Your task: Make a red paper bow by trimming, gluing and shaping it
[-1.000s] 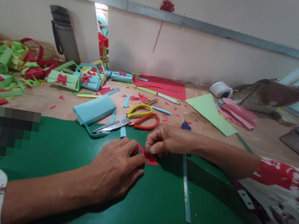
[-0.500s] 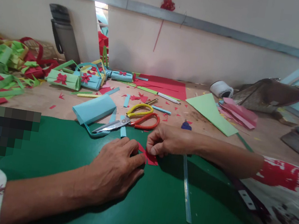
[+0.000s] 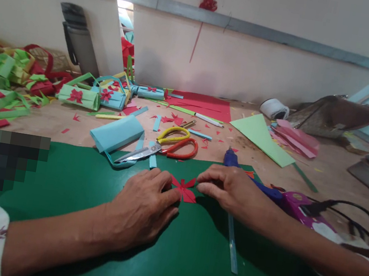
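Observation:
A small red paper bow lies on the dark green sheet. My left hand rests flat on the sheet, its fingertips pressing the bow's left side. My right hand sits just right of the bow, fingers loosely curled, fingertips almost touching it and holding nothing. A thin light blue paper strip runs under my right wrist. A purple and blue glue gun lies behind my right forearm.
Scissors with yellow and red handles lie beyond the hands beside a folded light blue paper. Finished paper baskets pile up at the left. A light green sheet, pink papers and a tape roll lie at the right.
My right hand let go of the red bow and drew back to the right, uncovering the bow and the glue gun. My left hand stayed put.

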Demonstrator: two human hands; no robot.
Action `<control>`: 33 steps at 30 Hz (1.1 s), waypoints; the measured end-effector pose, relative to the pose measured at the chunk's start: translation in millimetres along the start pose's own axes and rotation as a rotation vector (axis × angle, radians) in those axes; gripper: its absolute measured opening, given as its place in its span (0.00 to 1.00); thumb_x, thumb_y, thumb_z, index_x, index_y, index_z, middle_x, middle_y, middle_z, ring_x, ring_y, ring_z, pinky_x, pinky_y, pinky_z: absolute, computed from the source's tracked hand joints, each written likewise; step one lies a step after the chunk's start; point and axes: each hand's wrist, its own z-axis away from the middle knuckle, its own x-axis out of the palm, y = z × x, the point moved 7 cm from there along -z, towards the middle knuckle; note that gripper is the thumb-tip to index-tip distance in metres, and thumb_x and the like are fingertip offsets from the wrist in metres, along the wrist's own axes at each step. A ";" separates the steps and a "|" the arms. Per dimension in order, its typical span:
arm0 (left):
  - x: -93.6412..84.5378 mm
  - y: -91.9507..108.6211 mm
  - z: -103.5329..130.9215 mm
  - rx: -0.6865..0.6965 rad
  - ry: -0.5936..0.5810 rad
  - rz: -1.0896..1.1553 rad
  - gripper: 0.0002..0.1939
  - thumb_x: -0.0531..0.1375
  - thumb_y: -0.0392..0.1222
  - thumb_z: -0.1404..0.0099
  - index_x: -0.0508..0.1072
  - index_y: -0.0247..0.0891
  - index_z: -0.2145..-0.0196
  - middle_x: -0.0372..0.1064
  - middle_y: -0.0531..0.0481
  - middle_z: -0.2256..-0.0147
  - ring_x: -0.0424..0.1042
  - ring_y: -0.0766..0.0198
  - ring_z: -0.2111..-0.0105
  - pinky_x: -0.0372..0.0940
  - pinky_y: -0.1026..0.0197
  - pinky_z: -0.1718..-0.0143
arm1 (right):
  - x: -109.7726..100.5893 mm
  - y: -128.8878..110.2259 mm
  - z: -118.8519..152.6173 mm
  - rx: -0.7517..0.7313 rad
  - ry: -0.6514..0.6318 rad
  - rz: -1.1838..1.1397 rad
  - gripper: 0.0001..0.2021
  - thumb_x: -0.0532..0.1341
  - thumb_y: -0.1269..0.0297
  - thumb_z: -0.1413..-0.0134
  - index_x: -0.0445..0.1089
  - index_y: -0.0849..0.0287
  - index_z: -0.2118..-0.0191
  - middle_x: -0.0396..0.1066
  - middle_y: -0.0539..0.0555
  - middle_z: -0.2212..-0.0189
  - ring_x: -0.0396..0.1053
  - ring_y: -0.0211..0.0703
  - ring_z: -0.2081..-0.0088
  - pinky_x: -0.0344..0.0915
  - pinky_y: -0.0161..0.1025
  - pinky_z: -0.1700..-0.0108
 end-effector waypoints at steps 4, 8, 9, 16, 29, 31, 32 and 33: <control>1.3 -0.7 0.1 0.008 0.032 -0.007 0.12 0.49 0.43 0.34 0.70 0.41 0.60 0.64 0.46 0.64 0.61 0.59 0.66 0.58 0.56 0.65 | 5.4 -4.1 5.0 -0.052 0.085 0.108 0.09 0.57 0.70 0.45 0.76 0.58 0.66 0.72 0.53 0.71 0.67 0.41 0.69 0.60 0.36 0.66; 1.8 -1.0 0.8 0.007 0.054 -0.002 0.11 0.50 0.43 0.35 0.70 0.41 0.61 0.64 0.47 0.65 0.61 0.59 0.66 0.58 0.56 0.66 | 11.8 -5.3 2.3 -0.080 0.141 0.193 0.08 0.59 0.72 0.46 0.76 0.58 0.68 0.69 0.51 0.74 0.66 0.39 0.72 0.59 0.35 0.68; 1.8 -0.9 1.1 0.005 0.054 -0.001 0.11 0.50 0.43 0.35 0.70 0.41 0.61 0.64 0.47 0.65 0.61 0.59 0.66 0.58 0.56 0.66 | 12.8 -5.0 2.0 -0.077 0.143 0.219 0.08 0.59 0.72 0.46 0.76 0.58 0.68 0.69 0.51 0.75 0.66 0.39 0.72 0.60 0.35 0.68; 0.9 -0.3 1.8 0.009 0.037 -0.002 0.11 0.50 0.43 0.35 0.70 0.40 0.61 0.64 0.46 0.65 0.62 0.59 0.66 0.59 0.56 0.66 | 8.4 -1.8 2.6 0.039 0.174 0.440 0.10 0.54 0.74 0.44 0.73 0.63 0.66 0.68 0.58 0.70 0.66 0.49 0.65 0.60 0.43 0.64; 1.0 0.2 0.9 0.014 0.053 -0.006 0.11 0.50 0.42 0.35 0.71 0.41 0.61 0.64 0.47 0.65 0.61 0.59 0.66 0.58 0.55 0.66 | 8.1 -3.6 7.3 -0.046 0.234 0.154 0.06 0.61 0.74 0.48 0.75 0.59 0.70 0.71 0.50 0.75 0.67 0.38 0.72 0.60 0.35 0.69; 1.0 0.4 1.2 0.013 0.046 -0.006 0.11 0.50 0.42 0.35 0.71 0.41 0.61 0.64 0.47 0.65 0.61 0.59 0.66 0.58 0.55 0.66 | 7.6 -4.2 8.9 -0.070 0.268 0.143 0.05 0.62 0.73 0.49 0.76 0.59 0.70 0.71 0.50 0.75 0.67 0.38 0.72 0.60 0.35 0.69; 0.8 0.5 1.4 0.012 0.044 -0.006 0.11 0.50 0.42 0.35 0.71 0.40 0.61 0.64 0.47 0.65 0.61 0.59 0.67 0.58 0.56 0.66 | 7.7 -4.7 9.1 -0.081 0.284 0.141 0.05 0.62 0.73 0.49 0.76 0.60 0.70 0.72 0.50 0.75 0.67 0.38 0.72 0.60 0.35 0.68; 0.7 0.6 1.6 0.012 0.043 -0.006 0.11 0.50 0.42 0.35 0.71 0.40 0.61 0.64 0.47 0.65 0.61 0.59 0.67 0.58 0.56 0.66 | 7.9 -5.4 8.9 -0.093 0.298 0.142 0.05 0.62 0.73 0.49 0.76 0.60 0.70 0.72 0.50 0.75 0.67 0.38 0.72 0.60 0.36 0.68</control>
